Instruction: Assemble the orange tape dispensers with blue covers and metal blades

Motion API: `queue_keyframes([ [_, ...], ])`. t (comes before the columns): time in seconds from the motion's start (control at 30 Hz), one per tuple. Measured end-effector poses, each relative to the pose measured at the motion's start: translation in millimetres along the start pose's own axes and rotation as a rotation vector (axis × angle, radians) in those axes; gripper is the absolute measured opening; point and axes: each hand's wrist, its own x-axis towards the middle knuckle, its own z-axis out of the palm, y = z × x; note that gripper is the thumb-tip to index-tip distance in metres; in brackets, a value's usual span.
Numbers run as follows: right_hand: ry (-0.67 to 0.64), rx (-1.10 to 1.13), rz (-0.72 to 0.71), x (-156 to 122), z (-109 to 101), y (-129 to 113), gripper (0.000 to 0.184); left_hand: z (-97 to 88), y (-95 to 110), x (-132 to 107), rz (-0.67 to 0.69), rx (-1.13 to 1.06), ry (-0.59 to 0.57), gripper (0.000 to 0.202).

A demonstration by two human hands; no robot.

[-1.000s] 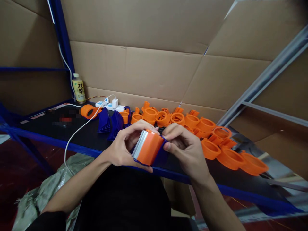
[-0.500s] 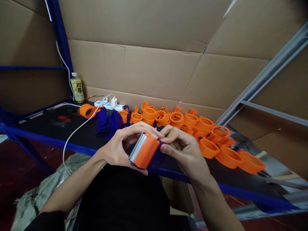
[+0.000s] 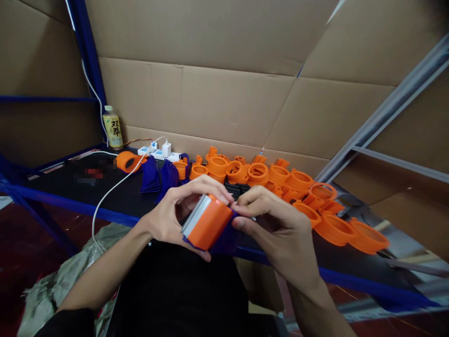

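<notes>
In front of my body I hold a tape dispenser (image 3: 212, 223), orange on its face with dark blue plastic along its lower edge and right side. A serrated grey metal blade (image 3: 195, 217) runs along its left edge. My left hand (image 3: 167, 213) is closed around it, fingers over the top and thumb underneath. At its upper right corner, my right hand (image 3: 280, 231) pinches the blue side with thumb and fingertips; anything small between those fingertips is hidden. Orange ring-shaped dispenser bodies (image 3: 258, 174) stand on the bench just behind my hands.
Curved blue plastic pieces (image 3: 150, 175) are stacked left of the rings. Behind them lie a white power strip (image 3: 171, 156) and a drink bottle (image 3: 112, 128). A white cable (image 3: 105, 200) hangs over the bench's blue front edge (image 3: 115, 216). Cardboard (image 3: 196, 103) walls the back.
The tape dispenser has shifted slightly left and turned a little in my left hand. My right hand has rotated, its back rising to the right, while its fingertips stay at the dispenser's corner.
</notes>
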Motion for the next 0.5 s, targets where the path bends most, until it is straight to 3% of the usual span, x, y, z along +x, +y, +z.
queue_keyframes([
  [0.03,0.022,-0.087,-0.021,0.1,-0.2,2.0,0.002,0.3,-0.9,0.3,-0.016,-0.003,0.048,0.081],
  [0.07,0.039,-0.188,-0.046,-0.4,-0.1,3.8,0.012,0.4,-2.4,0.7,-0.036,-0.017,0.120,0.077],
  [0.2,-0.024,-0.547,-0.171,-6.3,10.0,8.6,0.068,-2.2,-10.1,4.6,-0.111,-0.102,0.571,0.053],
  [0.27,-0.110,-0.674,-0.212,-6.4,20.9,11.5,0.084,-6.4,-12.7,7.3,-0.167,-0.117,0.746,0.043],
  [0.37,-0.163,-0.785,-0.247,6.4,37.4,18.7,0.081,-18.3,-14.0,10.0,-0.255,-0.153,0.835,0.034],
  [0.5,-0.168,-0.685,-0.236,48.2,45.7,31.7,0.070,-42.7,-13.6,9.1,-0.302,-0.185,0.807,0.032],
])
